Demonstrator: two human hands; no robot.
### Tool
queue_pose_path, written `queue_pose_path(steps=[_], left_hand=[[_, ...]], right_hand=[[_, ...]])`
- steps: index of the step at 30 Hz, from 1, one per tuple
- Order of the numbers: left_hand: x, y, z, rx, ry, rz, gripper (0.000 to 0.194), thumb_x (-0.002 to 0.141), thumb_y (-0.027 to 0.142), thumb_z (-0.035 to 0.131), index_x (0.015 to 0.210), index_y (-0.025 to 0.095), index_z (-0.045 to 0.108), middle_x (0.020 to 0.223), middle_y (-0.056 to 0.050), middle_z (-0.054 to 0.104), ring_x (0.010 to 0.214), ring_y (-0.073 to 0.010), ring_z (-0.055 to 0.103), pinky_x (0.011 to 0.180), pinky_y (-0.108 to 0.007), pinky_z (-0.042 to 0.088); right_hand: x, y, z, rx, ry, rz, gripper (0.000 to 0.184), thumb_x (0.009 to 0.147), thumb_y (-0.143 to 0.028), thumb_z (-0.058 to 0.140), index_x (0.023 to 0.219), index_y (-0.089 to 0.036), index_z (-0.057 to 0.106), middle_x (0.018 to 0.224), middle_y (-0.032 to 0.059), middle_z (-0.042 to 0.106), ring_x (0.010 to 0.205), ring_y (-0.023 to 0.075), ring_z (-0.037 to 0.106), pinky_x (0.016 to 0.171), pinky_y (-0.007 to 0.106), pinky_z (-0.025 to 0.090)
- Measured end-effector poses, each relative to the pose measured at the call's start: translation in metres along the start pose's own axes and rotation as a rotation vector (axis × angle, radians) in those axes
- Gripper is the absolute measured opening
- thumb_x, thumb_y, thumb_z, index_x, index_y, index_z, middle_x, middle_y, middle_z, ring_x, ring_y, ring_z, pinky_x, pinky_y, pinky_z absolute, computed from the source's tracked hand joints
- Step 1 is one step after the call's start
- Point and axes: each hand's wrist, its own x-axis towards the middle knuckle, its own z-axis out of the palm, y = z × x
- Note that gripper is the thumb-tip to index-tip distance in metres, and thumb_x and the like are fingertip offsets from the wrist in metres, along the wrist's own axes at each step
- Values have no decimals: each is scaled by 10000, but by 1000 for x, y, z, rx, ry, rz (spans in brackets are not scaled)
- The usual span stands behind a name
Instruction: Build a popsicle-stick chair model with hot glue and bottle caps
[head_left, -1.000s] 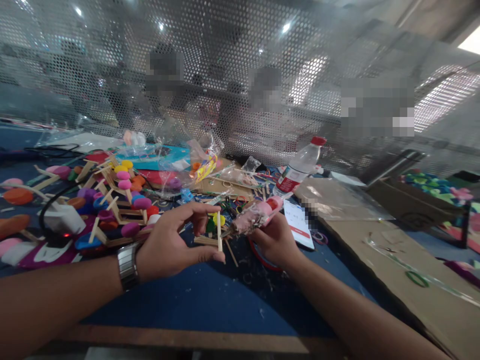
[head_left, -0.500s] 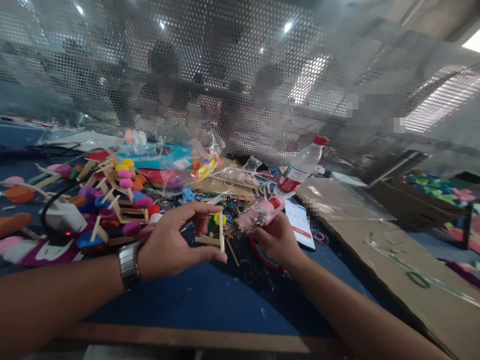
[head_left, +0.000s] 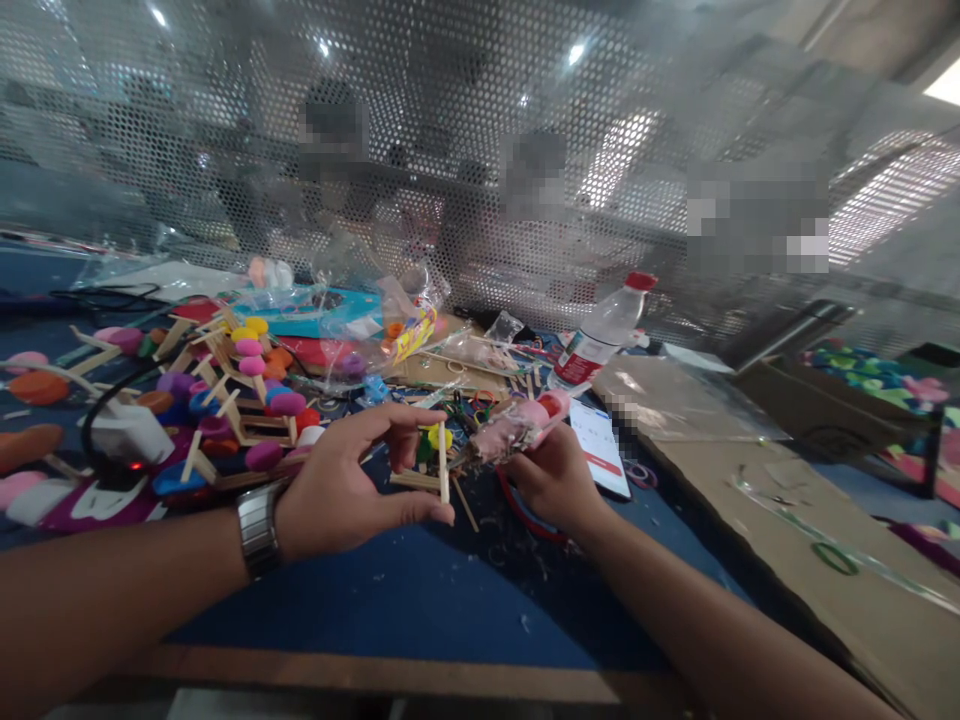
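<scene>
My left hand (head_left: 349, 485), with a metal watch (head_left: 259, 530) on its wrist, pinches a small frame of pale wooden sticks (head_left: 444, 463) between thumb and fingers. One stick stands upright and others run level behind it. My right hand (head_left: 555, 480) is wrapped round a pink glue gun (head_left: 504, 432) crusted with dried glue. Its nozzle points left and is very close to the upright stick; whether they touch I cannot tell. A yellow round piece (head_left: 441, 438) shows just behind the stick. A loose stick (head_left: 465, 505) lies on the blue table below the nozzle.
Stick pieces with coloured discs (head_left: 247, 400) crowd the left, beside a white plug adapter (head_left: 127, 440) with a red light. A bottle (head_left: 604, 330) and a phone (head_left: 600, 450) are beyond my right hand. Cardboard (head_left: 787, 540) lies at right; a perforated metal screen (head_left: 450, 150) stands behind.
</scene>
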Motion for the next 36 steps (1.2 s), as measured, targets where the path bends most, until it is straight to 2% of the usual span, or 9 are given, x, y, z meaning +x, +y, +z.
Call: queue_pose_path(steps=[10, 19, 36], left_hand=[[0, 2, 0, 2, 10, -1, 617, 657, 416, 889, 1171, 159, 664, 728, 18, 592, 654, -132, 566, 648, -263, 477], [0, 2, 0, -4, 11, 1, 612, 651, 432, 887, 1164, 176, 673, 712, 22, 599, 637, -131, 567, 628, -261, 483], [-1, 2, 0, 23, 9, 28, 621, 654, 404, 894, 1175, 145, 678, 741, 1, 618, 650, -135, 587, 646, -270, 504]], right_hand=[[0, 1, 1, 43, 23, 43, 59, 638, -202, 638, 633, -205, 579, 613, -1, 584, 569, 151, 493, 536, 270, 437], [1, -1, 0, -1, 8, 4, 69, 654, -207, 637, 620, -217, 577, 616, 13, 602, 596, 170, 512, 572, 291, 459], [0, 1, 1, 91, 39, 28, 73, 629, -165, 647, 642, -212, 592, 626, -3, 613, 567, 157, 507, 553, 282, 441]])
